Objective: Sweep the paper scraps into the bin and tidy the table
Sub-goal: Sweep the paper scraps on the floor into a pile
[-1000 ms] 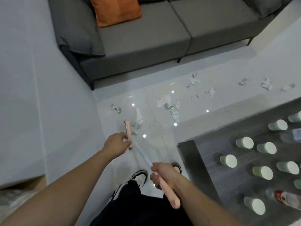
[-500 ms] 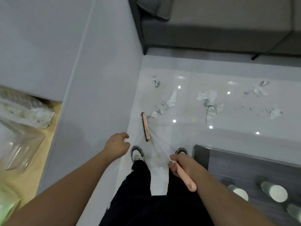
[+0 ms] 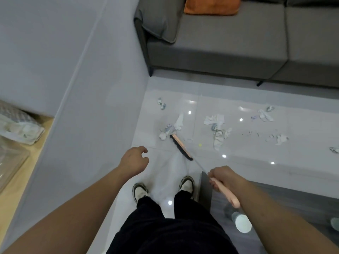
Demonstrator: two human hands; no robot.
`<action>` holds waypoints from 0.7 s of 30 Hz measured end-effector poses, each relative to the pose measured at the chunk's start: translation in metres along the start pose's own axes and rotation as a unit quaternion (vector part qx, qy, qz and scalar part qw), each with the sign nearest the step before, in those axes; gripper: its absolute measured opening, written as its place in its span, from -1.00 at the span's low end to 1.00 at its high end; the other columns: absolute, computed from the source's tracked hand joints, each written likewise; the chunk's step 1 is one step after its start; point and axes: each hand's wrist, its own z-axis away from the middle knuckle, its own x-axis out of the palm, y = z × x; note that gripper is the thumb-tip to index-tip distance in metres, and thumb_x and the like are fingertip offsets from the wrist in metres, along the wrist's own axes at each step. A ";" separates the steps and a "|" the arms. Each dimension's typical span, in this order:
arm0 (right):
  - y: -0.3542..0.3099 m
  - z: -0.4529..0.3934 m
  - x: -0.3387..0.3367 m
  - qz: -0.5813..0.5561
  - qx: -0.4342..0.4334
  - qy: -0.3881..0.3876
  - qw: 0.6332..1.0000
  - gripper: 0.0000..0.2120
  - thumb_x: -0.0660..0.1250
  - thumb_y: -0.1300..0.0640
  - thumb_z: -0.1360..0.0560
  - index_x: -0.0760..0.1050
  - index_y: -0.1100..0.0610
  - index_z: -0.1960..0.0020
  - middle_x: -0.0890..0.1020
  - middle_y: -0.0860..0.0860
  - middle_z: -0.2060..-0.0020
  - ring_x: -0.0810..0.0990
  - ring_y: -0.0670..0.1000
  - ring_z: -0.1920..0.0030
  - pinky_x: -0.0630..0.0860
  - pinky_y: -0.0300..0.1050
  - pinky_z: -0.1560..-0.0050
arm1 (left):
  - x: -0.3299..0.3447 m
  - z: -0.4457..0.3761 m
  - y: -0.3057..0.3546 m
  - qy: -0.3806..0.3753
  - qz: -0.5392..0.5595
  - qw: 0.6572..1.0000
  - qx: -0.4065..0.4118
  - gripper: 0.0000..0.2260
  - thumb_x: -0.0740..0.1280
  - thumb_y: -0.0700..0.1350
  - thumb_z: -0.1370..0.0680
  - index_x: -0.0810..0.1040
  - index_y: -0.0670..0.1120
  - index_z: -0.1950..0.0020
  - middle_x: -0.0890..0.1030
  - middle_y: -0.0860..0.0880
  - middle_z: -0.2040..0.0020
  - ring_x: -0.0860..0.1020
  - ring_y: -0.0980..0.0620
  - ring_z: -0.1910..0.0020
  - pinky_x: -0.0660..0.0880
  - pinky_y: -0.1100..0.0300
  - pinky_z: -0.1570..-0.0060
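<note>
My right hand (image 3: 222, 177) grips the pink handle of a broom (image 3: 224, 192). Its pink brush head (image 3: 180, 146) with dark bristles lies on the glossy white floor, touching a small heap of paper scraps (image 3: 171, 128). More scraps (image 3: 218, 129) lie scattered to the right across the tiles, and one small piece (image 3: 161, 103) sits nearer the wall. My left hand (image 3: 134, 161) hovers free over the floor with fingers loosely curled, holding nothing. No bin is in sight.
A grey sofa (image 3: 238, 44) with an orange cushion (image 3: 211, 5) stands beyond the scraps. A grey wall (image 3: 82, 88) closes the left side. The dark table (image 3: 275, 195) at lower right carries a white paper cup (image 3: 242, 224). My shoes (image 3: 140, 191) stand just behind the brush.
My left hand has let go of the broom shaft and hangs free. The brush head swung from upright near the wall to a slant against the scraps. The view tilted down and left.
</note>
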 end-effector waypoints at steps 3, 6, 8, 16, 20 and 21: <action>-0.009 0.010 0.004 -0.010 -0.037 0.051 0.998 -0.94 0.23 0.40 -0.50 0.46 0.37 0.12 0.46 0.19 0.46 0.39 0.04 0.63 0.36 -0.24 0.58 | -0.005 -0.001 0.001 0.005 0.000 1.000 0.000 -0.63 0.29 -0.12 -0.51 0.50 -0.03 -0.33 0.51 -0.07 -0.26 0.51 -0.05 -0.15 0.43 0.16 -0.09; -0.022 0.024 0.013 -0.062 -0.054 0.064 0.995 -0.88 0.19 0.42 -0.52 0.40 0.33 0.19 0.43 0.19 0.41 0.36 0.02 0.69 0.38 -0.25 0.61 | -0.011 -0.005 0.000 0.005 0.004 1.000 -0.005 -0.64 0.29 -0.12 -0.51 0.50 -0.03 -0.32 0.52 -0.07 -0.25 0.52 -0.04 -0.12 0.45 0.16 -0.07; -0.034 0.031 0.023 -0.073 -0.061 0.053 0.994 -0.89 0.19 0.41 -0.53 0.40 0.33 0.17 0.42 0.18 0.41 0.35 0.01 0.70 0.36 -0.27 0.62 | -0.016 -0.010 0.000 0.002 0.008 1.000 -0.006 -0.64 0.29 -0.12 -0.51 0.51 -0.03 -0.31 0.52 -0.08 -0.25 0.53 -0.04 -0.08 0.47 0.15 -0.06; -0.095 0.030 0.097 -0.225 0.058 -0.202 0.951 -0.88 0.19 0.24 -0.60 0.28 0.22 -0.10 0.35 0.08 0.40 0.30 -0.07 0.60 0.34 -0.30 0.65 | -0.046 -0.049 -0.014 -0.011 0.006 1.000 0.012 -0.64 0.28 -0.11 -0.51 0.49 -0.01 -0.32 0.50 -0.05 -0.28 0.50 -0.02 -0.15 0.41 0.18 -0.03; -0.116 0.019 0.136 -0.345 0.073 -0.242 0.904 -0.92 0.14 0.27 -0.63 0.23 0.18 -0.02 0.32 0.07 0.38 0.34 -0.08 0.58 0.38 -0.32 0.64 | -0.071 -0.083 -0.023 -0.035 -0.014 0.999 0.028 -0.63 0.27 -0.11 -0.52 0.48 -0.01 -0.33 0.49 -0.04 -0.28 0.50 -0.02 -0.17 0.42 0.19 -0.03; -0.120 0.016 0.140 -0.355 0.074 -0.228 0.904 -0.94 0.14 0.28 -0.62 0.25 0.19 -0.01 0.33 0.08 0.38 0.35 -0.07 0.59 0.39 -0.31 0.64 | -0.078 -0.093 -0.023 -0.039 -0.021 0.998 0.034 -0.63 0.27 -0.11 -0.52 0.48 -0.01 -0.34 0.50 -0.05 -0.28 0.50 -0.02 -0.18 0.41 0.19 -0.04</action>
